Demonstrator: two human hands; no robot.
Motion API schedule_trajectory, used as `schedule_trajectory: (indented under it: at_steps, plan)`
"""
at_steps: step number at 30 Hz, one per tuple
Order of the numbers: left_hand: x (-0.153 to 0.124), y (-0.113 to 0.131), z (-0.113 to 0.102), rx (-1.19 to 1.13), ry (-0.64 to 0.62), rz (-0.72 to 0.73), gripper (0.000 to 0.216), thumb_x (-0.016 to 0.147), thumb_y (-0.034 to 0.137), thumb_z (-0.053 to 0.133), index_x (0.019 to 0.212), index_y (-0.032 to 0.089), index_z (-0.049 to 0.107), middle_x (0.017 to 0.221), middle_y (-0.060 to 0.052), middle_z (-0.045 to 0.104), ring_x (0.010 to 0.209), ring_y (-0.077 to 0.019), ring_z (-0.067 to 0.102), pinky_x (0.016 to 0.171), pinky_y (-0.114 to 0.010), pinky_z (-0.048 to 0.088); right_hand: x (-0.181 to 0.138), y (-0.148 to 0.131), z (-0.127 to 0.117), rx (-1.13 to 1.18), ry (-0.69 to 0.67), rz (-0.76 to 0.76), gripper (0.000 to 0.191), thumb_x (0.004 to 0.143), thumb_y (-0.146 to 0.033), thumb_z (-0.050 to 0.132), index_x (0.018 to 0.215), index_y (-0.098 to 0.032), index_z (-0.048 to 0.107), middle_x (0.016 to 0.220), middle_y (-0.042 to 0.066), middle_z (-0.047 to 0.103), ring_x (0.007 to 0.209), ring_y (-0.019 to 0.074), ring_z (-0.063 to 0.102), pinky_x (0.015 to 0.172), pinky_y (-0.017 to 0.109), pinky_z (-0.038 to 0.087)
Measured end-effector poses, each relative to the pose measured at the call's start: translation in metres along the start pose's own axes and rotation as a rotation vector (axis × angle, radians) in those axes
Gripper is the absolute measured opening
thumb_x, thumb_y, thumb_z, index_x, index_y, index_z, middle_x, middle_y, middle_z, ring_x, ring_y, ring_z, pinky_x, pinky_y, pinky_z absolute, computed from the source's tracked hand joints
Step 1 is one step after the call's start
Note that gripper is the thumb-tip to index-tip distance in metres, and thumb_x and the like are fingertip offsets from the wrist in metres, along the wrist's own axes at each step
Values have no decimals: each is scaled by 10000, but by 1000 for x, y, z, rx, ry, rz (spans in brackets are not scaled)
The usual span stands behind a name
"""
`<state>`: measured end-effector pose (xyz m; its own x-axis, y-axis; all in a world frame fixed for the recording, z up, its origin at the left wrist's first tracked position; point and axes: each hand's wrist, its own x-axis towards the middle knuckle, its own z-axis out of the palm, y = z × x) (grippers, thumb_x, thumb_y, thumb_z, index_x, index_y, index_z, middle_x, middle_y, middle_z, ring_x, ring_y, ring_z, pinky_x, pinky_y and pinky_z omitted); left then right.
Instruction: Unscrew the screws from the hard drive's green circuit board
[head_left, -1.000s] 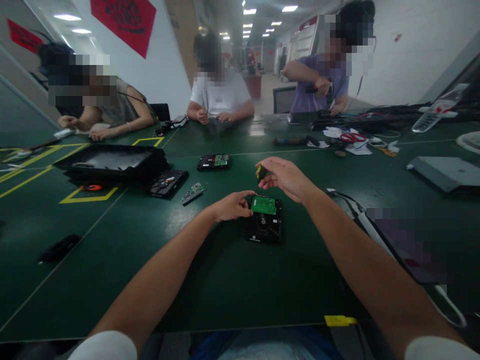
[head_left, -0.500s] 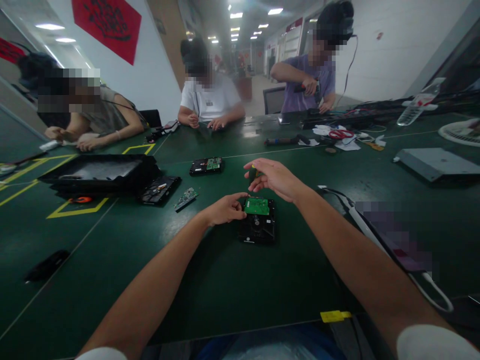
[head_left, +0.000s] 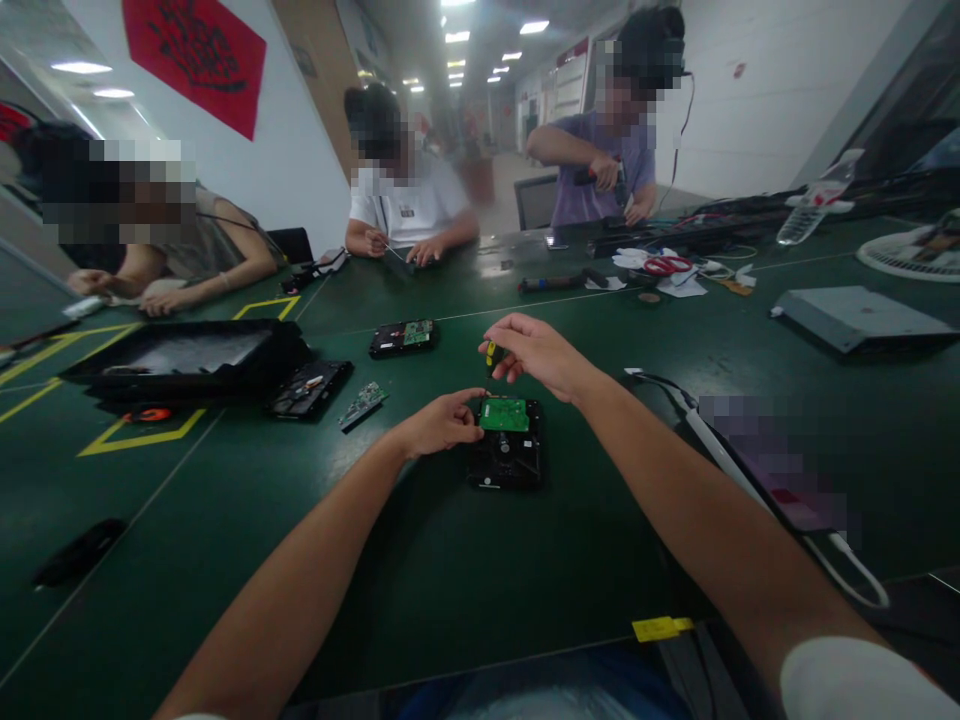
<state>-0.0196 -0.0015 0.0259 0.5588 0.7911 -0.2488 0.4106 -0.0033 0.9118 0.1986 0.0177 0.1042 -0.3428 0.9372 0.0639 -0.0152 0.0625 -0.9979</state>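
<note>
A black hard drive lies flat on the table in front of me, its green circuit board facing up at the far end. My left hand grips the drive's left side, index finger at the far corner and thumb against the near edge of the board. Just above the far end, my right hand pinches the yellow-and-black handle of a screwdriver, held roughly upright. Its shaft and tip are too small to make out, so contact with the drive cannot be told.
Left of the drive are a loose circuit board, another hard drive, a black drive part and a black tray. A tablet-like device with cables lies right, below a grey metal box. Three people work across the table.
The view has swung slightly right. In my right hand the screwdriver handle has turned, showing more yellow. My left hand stays on the hard drive.
</note>
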Motion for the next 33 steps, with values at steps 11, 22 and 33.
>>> schedule_trajectory:
  at_steps: [11,22,33]
  plan:
    - [-1,1,0,-18,-5,15,804,819,234,738,1544,173,396,730,83,524,516,-61,432,468,-181,306,-3,-2,2,56,-67,7,179,1014,-295,558,1010,-212,717,888,53,717,617,122,654,564,244,565]
    - [1,-3,-1,-19,-1,32,818,799,260,761,1531,150,414,701,87,529,503,-64,436,476,-186,298,3,6,-1,-5,-1,-20,188,945,-381,705,920,-212,627,966,51,753,633,113,675,501,204,515]
    - [1,-4,-1,-23,-10,32,830,802,243,747,1545,145,390,706,87,531,507,-66,432,464,-185,307,0,-1,2,75,-22,10,189,1007,-269,516,989,-194,688,947,73,731,620,125,655,556,243,547]
